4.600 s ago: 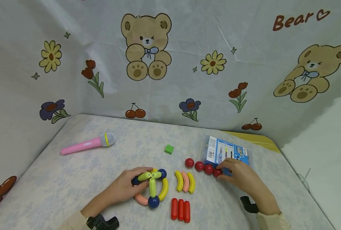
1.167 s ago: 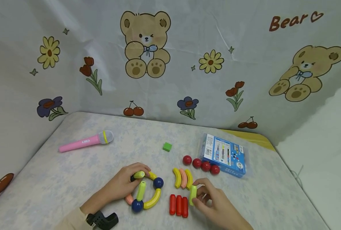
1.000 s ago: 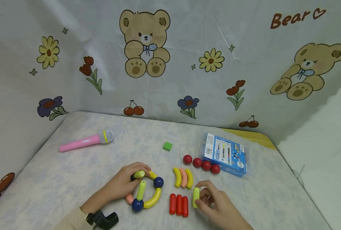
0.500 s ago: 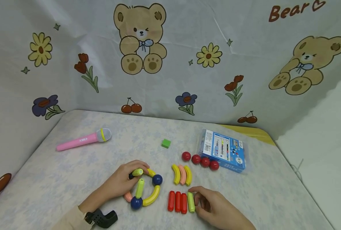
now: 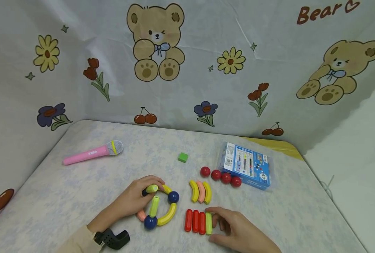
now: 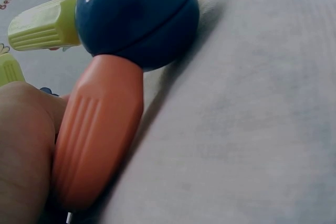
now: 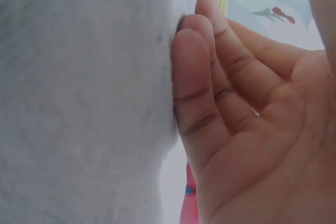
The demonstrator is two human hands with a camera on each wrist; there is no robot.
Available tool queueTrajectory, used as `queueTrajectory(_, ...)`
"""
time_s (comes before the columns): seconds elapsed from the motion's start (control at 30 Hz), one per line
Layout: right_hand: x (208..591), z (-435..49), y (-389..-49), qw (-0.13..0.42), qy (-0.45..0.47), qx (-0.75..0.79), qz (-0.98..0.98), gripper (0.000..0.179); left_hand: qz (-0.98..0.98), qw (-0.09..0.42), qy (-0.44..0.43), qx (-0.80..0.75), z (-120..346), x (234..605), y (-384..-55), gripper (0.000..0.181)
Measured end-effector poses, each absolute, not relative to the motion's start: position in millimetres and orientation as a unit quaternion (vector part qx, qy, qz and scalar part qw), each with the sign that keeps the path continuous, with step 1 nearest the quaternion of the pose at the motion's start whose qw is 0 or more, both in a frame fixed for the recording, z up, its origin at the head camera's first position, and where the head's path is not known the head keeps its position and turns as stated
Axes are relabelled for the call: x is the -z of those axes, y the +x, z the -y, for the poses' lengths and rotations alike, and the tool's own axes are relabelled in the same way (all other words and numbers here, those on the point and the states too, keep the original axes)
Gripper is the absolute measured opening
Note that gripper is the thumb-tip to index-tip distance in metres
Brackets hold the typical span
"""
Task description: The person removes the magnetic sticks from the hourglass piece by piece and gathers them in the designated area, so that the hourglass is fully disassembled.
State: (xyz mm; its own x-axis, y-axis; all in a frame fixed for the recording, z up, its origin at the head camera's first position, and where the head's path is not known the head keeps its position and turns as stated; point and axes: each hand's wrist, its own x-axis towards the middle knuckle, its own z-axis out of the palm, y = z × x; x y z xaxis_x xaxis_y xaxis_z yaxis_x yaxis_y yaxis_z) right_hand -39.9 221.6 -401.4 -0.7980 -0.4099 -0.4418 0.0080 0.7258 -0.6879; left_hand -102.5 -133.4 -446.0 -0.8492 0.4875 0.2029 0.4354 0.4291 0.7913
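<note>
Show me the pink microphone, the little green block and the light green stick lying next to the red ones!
Pink microphone (image 5: pixel 93 153), head view: middle of the handle.
Little green block (image 5: pixel 183 156), head view: top face.
Light green stick (image 5: pixel 208 223), head view: middle of its length.

Blue ball (image 6: pixel 139 17) joins green stick (image 6: pixel 44 23) and orange rod (image 6: pixel 100 129) — left hand (image 6: pixel 25 148) beside it.
</note>
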Motion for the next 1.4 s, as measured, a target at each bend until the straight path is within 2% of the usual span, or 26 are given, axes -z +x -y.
queueTrajectory(0.27,400.7,-216.2,-38.0,0.268,-0.145,0.338,-0.890,0.061,-0.845,0.031,0.273,-0.458,133.1,446.2,-103.5,0.039)
queueTrajectory(0.7,405.5,-199.2,-34.7,0.214,-0.145,0.264,-0.929,0.061,-0.844,0.032,0.272,-0.461,133.1,447.1,-102.3,0.038)
queueTrajectory(1.03,403.2,-197.5,-35.2,0.213,-0.143,0.262,-0.930,0.060,-0.844,0.029,0.273,-0.461,134.1,445.7,-101.8,0.038)
queueTrajectory(1.27,395.3,-200.9,-36.7,0.223,-0.144,0.271,-0.925,0.073,-0.843,0.025,0.272,-0.463,135.2,446.4,-101.9,0.039)
queueTrajectory(1.4,385.3,-205.7,-40.2,0.214,-0.166,0.266,-0.925,0.072,-0.841,0.029,0.276,-0.465,135.0,446.6,-101.7,0.039)
